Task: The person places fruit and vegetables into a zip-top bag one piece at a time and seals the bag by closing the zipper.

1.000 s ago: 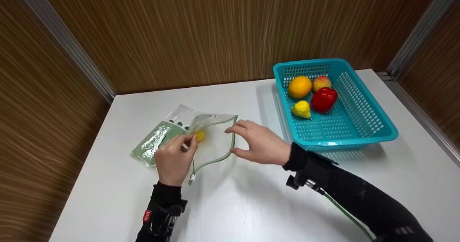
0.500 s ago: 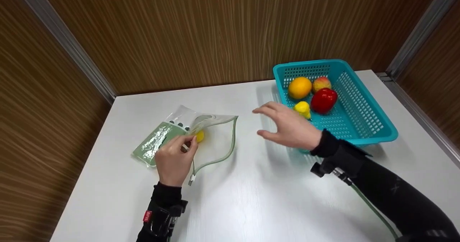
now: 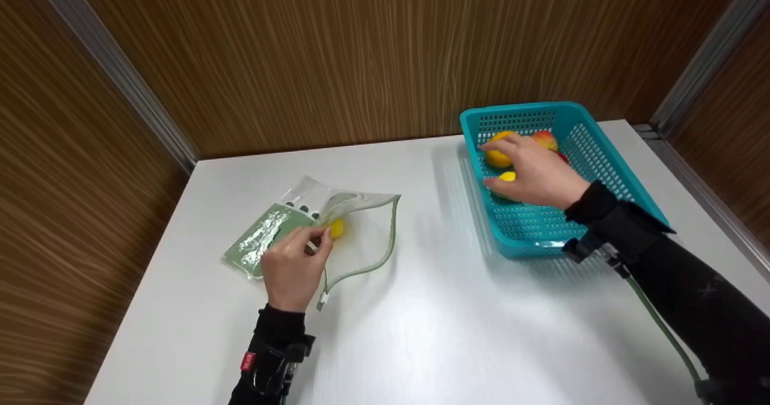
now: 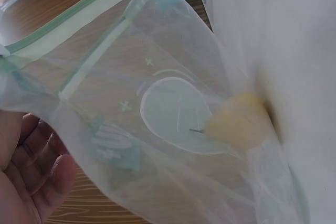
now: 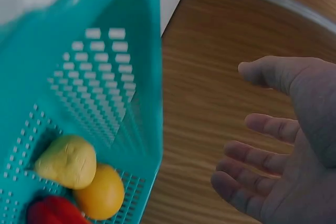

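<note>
My left hand (image 3: 293, 266) pinches the near side of a clear zip bag (image 3: 367, 248) with green trim, whose mouth gapes to the right. A yellow pear (image 4: 239, 121) lies inside it, seen through the plastic in the left wrist view. Over the left part of the teal basket (image 3: 535, 248) hovers my right hand (image 3: 538, 173), thumb and fingers apart, holding nothing. Below it are a yellow pear (image 5: 67, 162), an orange (image 5: 101, 192) and a glossy red fruit or pepper (image 5: 52, 211). A red-yellow peach (image 3: 545, 139) shows behind the hand, which partly covers the others.
A green plastic packet (image 3: 264, 239) with dark dots lies left of the bag on the white table (image 3: 385, 345). Wood-grain panels (image 3: 331, 62) stand behind and at both sides. The basket's raised walls surround the fruit.
My right hand has left the bag's mouth and moved right and away from me, over the basket. My left hand still holds the bag in the same spot.
</note>
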`<state>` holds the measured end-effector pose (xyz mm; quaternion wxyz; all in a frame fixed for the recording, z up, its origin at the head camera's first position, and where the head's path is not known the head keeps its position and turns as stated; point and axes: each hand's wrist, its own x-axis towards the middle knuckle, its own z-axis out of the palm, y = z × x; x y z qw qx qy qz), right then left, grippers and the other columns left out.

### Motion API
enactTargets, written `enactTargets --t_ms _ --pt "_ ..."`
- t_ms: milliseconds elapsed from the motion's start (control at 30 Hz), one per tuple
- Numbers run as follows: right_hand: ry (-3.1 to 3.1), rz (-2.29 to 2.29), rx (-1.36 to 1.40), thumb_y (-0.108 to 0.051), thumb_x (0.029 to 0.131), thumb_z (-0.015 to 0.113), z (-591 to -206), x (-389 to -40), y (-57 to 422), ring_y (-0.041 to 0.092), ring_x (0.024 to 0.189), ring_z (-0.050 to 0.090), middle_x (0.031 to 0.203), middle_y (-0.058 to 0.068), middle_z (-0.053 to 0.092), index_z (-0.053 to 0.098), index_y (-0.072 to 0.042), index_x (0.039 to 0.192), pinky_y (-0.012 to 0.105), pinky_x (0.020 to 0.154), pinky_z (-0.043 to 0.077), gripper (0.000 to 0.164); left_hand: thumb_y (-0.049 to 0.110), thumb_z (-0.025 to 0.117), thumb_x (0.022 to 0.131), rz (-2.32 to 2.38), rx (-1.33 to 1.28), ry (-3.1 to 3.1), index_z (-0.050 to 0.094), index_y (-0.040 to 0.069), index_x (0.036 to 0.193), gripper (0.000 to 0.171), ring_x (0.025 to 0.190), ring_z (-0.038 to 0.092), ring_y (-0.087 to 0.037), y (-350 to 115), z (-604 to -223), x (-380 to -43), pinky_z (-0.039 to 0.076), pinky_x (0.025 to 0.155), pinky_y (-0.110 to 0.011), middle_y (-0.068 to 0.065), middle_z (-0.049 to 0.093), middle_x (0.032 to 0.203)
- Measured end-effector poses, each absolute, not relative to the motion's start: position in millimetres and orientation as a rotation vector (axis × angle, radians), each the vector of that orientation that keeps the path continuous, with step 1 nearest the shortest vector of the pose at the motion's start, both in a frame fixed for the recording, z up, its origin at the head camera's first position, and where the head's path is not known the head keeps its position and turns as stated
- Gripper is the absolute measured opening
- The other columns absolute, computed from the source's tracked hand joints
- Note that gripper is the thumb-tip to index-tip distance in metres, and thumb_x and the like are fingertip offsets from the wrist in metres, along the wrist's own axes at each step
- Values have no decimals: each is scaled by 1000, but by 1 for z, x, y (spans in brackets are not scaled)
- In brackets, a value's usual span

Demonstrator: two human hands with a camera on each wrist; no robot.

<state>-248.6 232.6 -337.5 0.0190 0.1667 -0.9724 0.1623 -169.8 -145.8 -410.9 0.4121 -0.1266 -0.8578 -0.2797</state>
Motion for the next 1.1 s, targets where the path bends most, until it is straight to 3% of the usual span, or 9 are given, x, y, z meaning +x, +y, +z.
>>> enactTargets --t_ms 300,600,767,933,1100 --pt "-3158 312 494 -37 88 64 -337 -280 254 40 122 43 144 22 41 44 -14 140 62 104 38 61 14 71 81 -697 -307 -2157 73 8 76 8 53 63 -12 -146 -412 -171 48 48 -25 -1 70 65" --pt "-3281 68 571 -36 87 65 -353 -307 264 39 123 43 147 23 36 45 -13 140 61 102 41 62 15 71 81 -696 -306 -2157 72 10 76 8 52 61 -10 -145 -411 -170 48 47 -22 0 69 65" --pt "-3282 0 635 -33 85 67 -368 -314 267 35 111 50 138 21 47 49 -11 136 58 100 44 59 15 71 82 -707 -315 -2151 73 8 76 9 52 63 -11 -145 -412 -170 48 47 -23 0 70 65" --pt "-3245 -65 703 -29 82 68 -382 -319 268 29 94 54 121 16 57 55 -11 130 51 89 52 52 14 70 82 -706 -325 -2144 73 9 76 8 53 63 -11 -144 -412 -170 48 48 -22 1 70 65" --pt "-3276 -110 713 -28 82 67 -390 -321 266 30 92 53 120 17 58 53 -10 131 50 87 52 54 12 72 80 -699 -329 -2133 72 11 75 5 52 62 -11 -144 -412 -170 47 48 -20 2 69 63"
